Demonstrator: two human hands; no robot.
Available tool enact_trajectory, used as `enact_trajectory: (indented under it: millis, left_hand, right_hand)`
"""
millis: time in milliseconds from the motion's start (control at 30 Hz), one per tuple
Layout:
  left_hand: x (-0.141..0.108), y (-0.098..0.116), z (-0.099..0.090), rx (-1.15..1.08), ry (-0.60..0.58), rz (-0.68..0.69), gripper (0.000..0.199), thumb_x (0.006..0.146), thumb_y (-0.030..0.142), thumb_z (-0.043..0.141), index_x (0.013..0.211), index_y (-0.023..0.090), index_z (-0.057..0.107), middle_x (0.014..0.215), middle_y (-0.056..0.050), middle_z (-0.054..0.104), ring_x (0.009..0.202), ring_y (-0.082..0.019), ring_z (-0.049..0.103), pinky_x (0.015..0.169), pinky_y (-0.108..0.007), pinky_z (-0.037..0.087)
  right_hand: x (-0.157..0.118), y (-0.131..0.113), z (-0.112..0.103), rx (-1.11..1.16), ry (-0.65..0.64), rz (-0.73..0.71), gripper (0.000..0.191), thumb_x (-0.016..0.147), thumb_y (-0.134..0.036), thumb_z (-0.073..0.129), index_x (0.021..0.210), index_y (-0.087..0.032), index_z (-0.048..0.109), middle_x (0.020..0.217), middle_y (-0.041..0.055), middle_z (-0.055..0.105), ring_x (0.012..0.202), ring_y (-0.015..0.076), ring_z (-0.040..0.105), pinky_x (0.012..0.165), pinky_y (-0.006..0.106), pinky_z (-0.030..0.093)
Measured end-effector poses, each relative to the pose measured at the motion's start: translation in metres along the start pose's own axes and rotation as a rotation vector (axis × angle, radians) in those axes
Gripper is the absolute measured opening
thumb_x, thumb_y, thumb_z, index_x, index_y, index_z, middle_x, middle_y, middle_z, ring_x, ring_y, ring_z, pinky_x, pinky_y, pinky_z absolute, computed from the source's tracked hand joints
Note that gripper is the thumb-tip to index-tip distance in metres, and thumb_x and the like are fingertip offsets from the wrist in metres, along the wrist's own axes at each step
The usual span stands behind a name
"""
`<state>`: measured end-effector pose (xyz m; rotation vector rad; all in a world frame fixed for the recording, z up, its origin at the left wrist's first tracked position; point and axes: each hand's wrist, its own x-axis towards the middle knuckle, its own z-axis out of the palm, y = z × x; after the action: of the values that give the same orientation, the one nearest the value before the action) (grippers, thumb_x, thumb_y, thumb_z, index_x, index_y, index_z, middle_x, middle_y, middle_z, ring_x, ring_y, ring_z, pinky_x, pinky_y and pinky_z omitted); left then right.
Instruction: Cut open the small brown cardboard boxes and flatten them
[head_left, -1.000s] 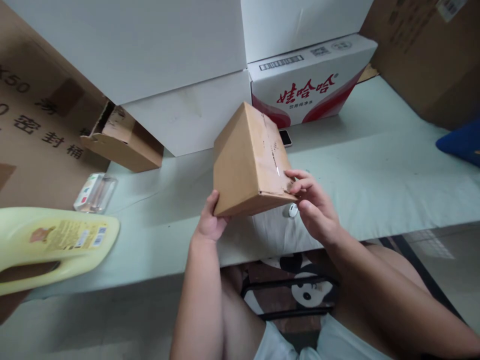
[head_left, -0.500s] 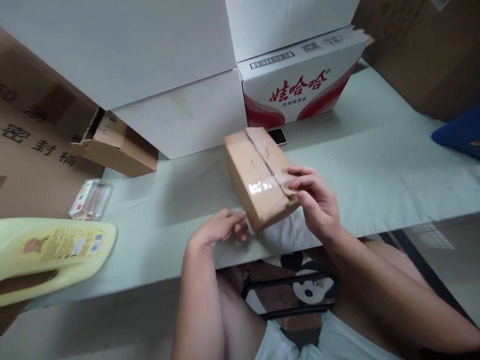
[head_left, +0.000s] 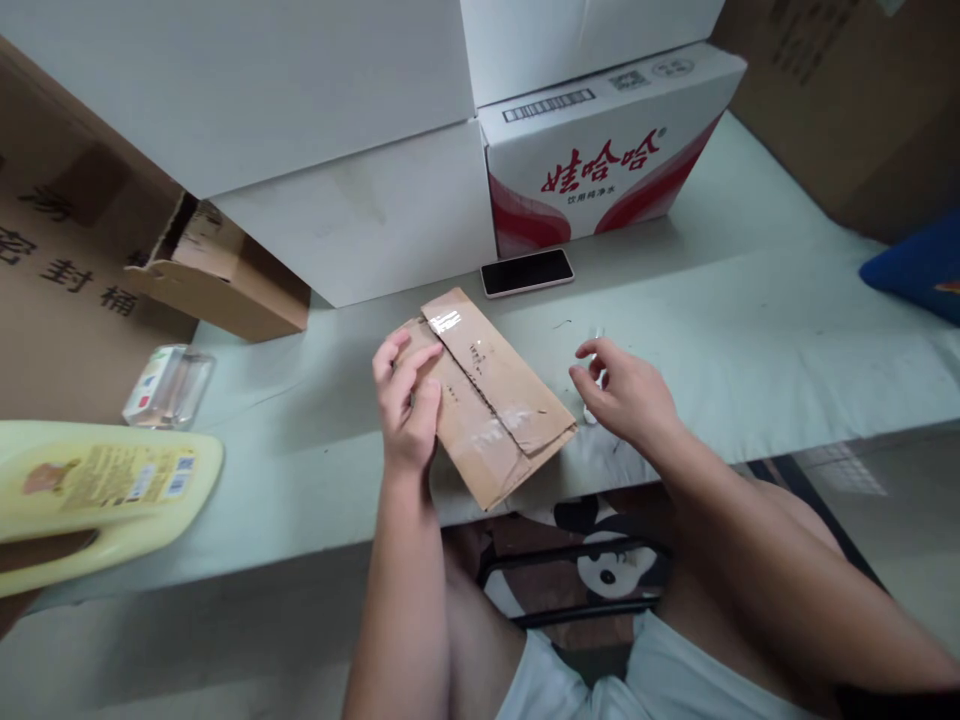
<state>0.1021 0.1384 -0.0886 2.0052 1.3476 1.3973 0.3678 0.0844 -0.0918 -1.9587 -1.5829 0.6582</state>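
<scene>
A brown cardboard box [head_left: 501,395] with clear tape and a dark ragged seam across its top is at the table's front, set at an angle. My left hand [head_left: 409,400] is closed on its left end, with thumb and fingertips on the top face. Apart from the box, to its right, my right hand [head_left: 626,392] hovers low over the table with loosely bent fingers and a gap between thumb and forefinger. A small white object [head_left: 590,415] shows by those fingers, mostly hidden, its kind unclear.
A phone [head_left: 527,273] lies behind the box, before a white-and-red carton [head_left: 592,190] and stacked white boxes [head_left: 360,225]. To the left are an open brown box [head_left: 247,285], a clear plastic pack [head_left: 169,387] and a yellow bottle [head_left: 142,490]. A blue object [head_left: 915,265] is at right.
The cardboard box has turned and come lower and nearer, uncovering the phone. My left hand has moved up onto its left end. My right hand has let go of it.
</scene>
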Motion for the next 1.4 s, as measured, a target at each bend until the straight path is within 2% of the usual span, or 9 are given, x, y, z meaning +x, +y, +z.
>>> enact_trajectory:
  millis: [100,200,333,467,667,833,1000,1267,1400]
  left_hand:
    - [0.0,-0.002,0.001,-0.034,0.022,0.023,0.028,0.087,0.029,0.056,0.106,0.023,0.075,0.134,-0.01,0.054,0.137,-0.027,0.049,0.122,-0.051,0.037]
    - [-0.001,0.0,0.005,-0.02,0.054,0.013,0.028,0.087,0.027,0.056,0.105,0.022,0.076,0.134,-0.01,0.055,0.135,-0.027,0.05,0.121,-0.049,0.038]
    - [-0.004,0.008,0.016,0.121,0.169,-0.063,0.032,0.086,0.028,0.054,0.109,0.021,0.075,0.135,-0.011,0.053,0.134,-0.028,0.051,0.118,-0.048,0.04]
    - [-0.004,0.012,0.025,0.166,0.207,-0.048,0.034,0.088,0.031,0.051,0.112,0.022,0.073,0.136,-0.011,0.054,0.135,-0.027,0.05,0.119,-0.047,0.038]
    - [-0.007,0.008,0.024,0.107,0.195,-0.049,0.049,0.086,0.034,0.053,0.133,0.021,0.058,0.14,-0.013,0.054,0.136,-0.028,0.049,0.119,-0.048,0.036]
    - [-0.009,0.006,0.024,0.051,0.186,-0.097,0.062,0.084,0.031,0.056,0.144,0.022,0.043,0.146,-0.014,0.051,0.139,-0.027,0.047,0.12,-0.047,0.036]
    - [-0.005,0.008,0.023,0.105,0.192,-0.012,0.046,0.084,0.03,0.055,0.129,0.019,0.055,0.137,-0.014,0.056,0.137,-0.027,0.049,0.12,-0.047,0.036]
    - [-0.004,0.01,0.023,0.151,0.198,-0.017,0.037,0.083,0.028,0.053,0.118,0.017,0.062,0.134,-0.014,0.057,0.132,-0.027,0.052,0.118,-0.047,0.038]
    - [-0.004,0.009,0.023,0.152,0.204,-0.011,0.038,0.082,0.027,0.053,0.118,0.017,0.062,0.133,-0.014,0.058,0.132,-0.027,0.052,0.118,-0.048,0.038]
  right_hand:
    - [0.006,0.007,-0.005,-0.413,-0.172,0.145,0.043,0.091,-0.045,0.05,0.125,-0.022,0.061,0.092,0.0137,0.072,0.075,0.0305,0.066,0.061,0.037,0.044]
    - [0.009,0.01,-0.006,-0.465,-0.224,0.15,0.048,0.087,-0.035,0.05,0.132,-0.022,0.06,0.094,0.016,0.072,0.076,0.033,0.066,0.061,0.039,0.044]
    - [0.011,0.006,-0.012,0.053,-0.169,0.152,0.044,0.081,-0.03,0.045,0.118,-0.023,0.068,0.076,0.0069,0.067,0.069,0.0264,0.063,0.063,0.038,0.047]
    - [0.004,-0.01,-0.032,0.773,0.06,-0.131,0.04,0.083,-0.036,0.043,0.117,-0.025,0.061,0.076,0.0045,0.062,0.07,0.0236,0.063,0.066,0.039,0.051]
    - [-0.022,-0.032,-0.04,1.01,0.274,-0.507,0.011,0.088,-0.039,0.071,0.091,-0.03,0.064,0.058,-0.0045,0.048,0.047,0.0128,0.039,0.047,0.029,0.031]
    - [-0.037,-0.036,-0.042,0.711,-0.026,-0.5,0.025,0.1,-0.041,0.055,0.116,-0.027,0.067,0.063,-0.0017,0.061,0.052,0.015,0.055,0.048,0.03,0.04]
    - [-0.038,-0.038,-0.047,0.321,-0.002,-0.572,0.017,0.095,-0.035,0.058,0.102,-0.024,0.069,0.065,-0.001,0.067,0.05,0.0132,0.06,0.047,0.027,0.044]
    - [-0.039,-0.044,-0.041,0.261,0.007,-0.64,0.012,0.092,-0.025,0.057,0.098,-0.022,0.067,0.068,-0.0009,0.071,0.048,0.0101,0.058,0.048,0.023,0.045]
    - [-0.041,-0.045,-0.042,0.444,0.004,-0.541,0.009,0.092,-0.028,0.064,0.099,-0.023,0.066,0.068,-0.0021,0.069,0.053,0.0115,0.062,0.048,0.023,0.045]
